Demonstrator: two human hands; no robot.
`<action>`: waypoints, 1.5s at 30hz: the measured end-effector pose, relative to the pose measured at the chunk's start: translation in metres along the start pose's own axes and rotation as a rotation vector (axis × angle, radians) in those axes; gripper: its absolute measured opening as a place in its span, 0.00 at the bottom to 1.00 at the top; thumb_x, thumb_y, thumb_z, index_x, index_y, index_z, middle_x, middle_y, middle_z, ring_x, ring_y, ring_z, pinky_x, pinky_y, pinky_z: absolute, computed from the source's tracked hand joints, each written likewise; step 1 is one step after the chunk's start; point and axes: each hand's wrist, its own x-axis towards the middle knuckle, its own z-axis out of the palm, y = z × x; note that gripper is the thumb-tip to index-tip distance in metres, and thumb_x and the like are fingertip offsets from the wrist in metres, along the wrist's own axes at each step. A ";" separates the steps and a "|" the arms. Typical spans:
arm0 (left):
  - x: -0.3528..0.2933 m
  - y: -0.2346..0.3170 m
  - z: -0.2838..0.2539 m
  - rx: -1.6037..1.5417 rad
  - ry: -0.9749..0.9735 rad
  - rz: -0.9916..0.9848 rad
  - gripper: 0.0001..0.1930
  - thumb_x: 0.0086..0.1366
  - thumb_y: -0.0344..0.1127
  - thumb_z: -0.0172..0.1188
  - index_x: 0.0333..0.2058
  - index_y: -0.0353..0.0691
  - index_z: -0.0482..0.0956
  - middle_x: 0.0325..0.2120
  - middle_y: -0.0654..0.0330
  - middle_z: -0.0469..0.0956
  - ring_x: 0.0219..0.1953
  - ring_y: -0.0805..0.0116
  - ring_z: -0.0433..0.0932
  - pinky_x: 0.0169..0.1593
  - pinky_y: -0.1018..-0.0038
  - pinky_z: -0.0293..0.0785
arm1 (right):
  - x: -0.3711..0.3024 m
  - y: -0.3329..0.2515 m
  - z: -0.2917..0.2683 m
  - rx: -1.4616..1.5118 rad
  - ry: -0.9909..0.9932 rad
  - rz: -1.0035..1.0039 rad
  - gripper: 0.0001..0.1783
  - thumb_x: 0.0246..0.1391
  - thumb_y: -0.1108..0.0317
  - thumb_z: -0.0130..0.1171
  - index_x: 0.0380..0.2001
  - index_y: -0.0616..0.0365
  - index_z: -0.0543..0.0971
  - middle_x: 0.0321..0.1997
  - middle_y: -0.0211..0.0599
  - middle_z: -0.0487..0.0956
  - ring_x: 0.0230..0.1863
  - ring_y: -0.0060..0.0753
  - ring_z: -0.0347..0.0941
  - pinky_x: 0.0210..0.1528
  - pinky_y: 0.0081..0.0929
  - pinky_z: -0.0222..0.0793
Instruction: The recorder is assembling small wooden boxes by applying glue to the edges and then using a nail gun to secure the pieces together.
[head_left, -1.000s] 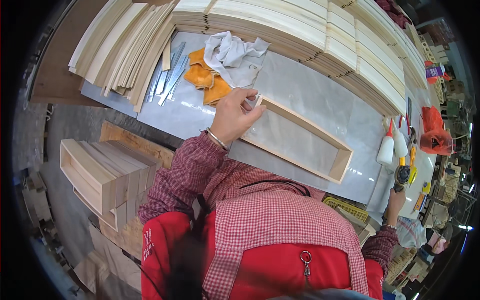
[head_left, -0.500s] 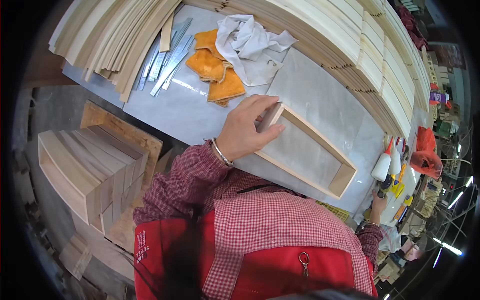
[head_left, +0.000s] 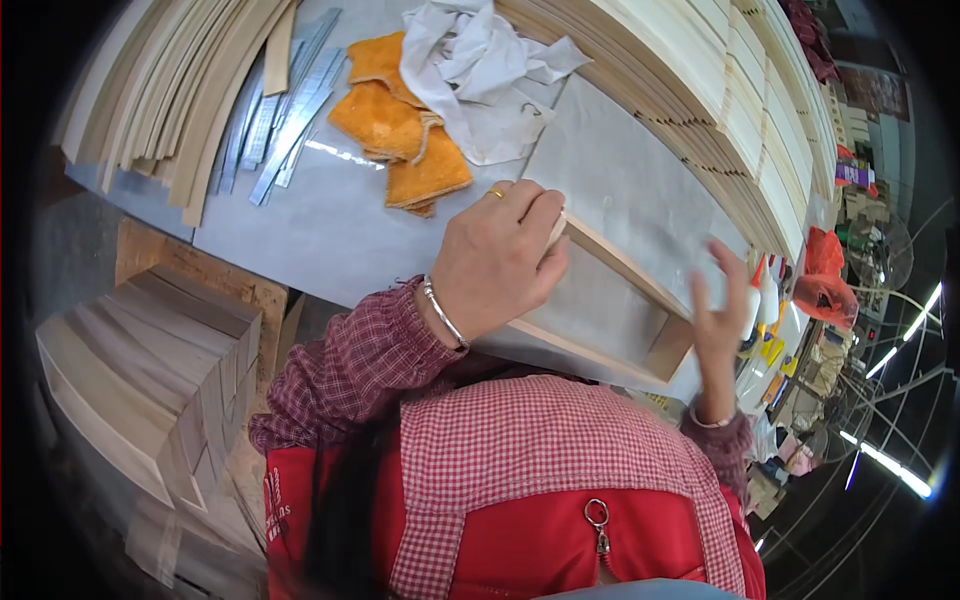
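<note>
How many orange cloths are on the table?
3 orange cloths, overlapping left of the white rag: upper, middle, lowest, nearest the left hand. More may be hidden underneath.

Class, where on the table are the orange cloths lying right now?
The orange cloths lie at upper centre, between metal strips and a white rag.

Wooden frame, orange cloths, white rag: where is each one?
Wooden frame (head_left: 668, 352): head view, on its right end piece.
Orange cloths (head_left: 392, 122): head view, middle of the pile.
White rag (head_left: 482, 72): head view, centre of the crumpled cloth.
</note>
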 end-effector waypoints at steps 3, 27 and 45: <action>0.000 0.003 0.003 0.003 -0.007 -0.002 0.18 0.47 0.28 0.62 0.39 0.35 0.74 0.33 0.57 0.74 0.30 0.63 0.74 0.32 0.75 0.71 | 0.028 -0.065 0.047 0.231 -0.156 -0.163 0.24 0.46 0.71 0.64 0.49 0.59 0.74 0.43 0.36 0.77 0.39 0.35 0.72 0.44 0.26 0.67; -0.003 0.001 0.008 -0.287 0.061 -0.180 0.15 0.46 0.23 0.62 0.37 0.33 0.79 0.32 0.56 0.77 0.27 0.68 0.73 0.30 0.79 0.70 | 0.030 -0.066 0.076 0.082 -0.061 -0.297 0.09 0.46 0.74 0.61 0.33 0.58 0.77 0.24 0.29 0.74 0.21 0.27 0.68 0.25 0.21 0.62; 0.063 0.065 -0.060 -0.269 0.189 0.662 0.21 0.49 0.23 0.61 0.45 0.34 0.77 0.43 0.53 0.78 0.43 0.59 0.77 0.45 0.69 0.74 | 0.033 -0.105 -0.055 0.437 -0.110 -0.140 0.44 0.34 0.71 0.67 0.60 0.61 0.63 0.49 0.42 0.74 0.41 0.37 0.73 0.41 0.24 0.70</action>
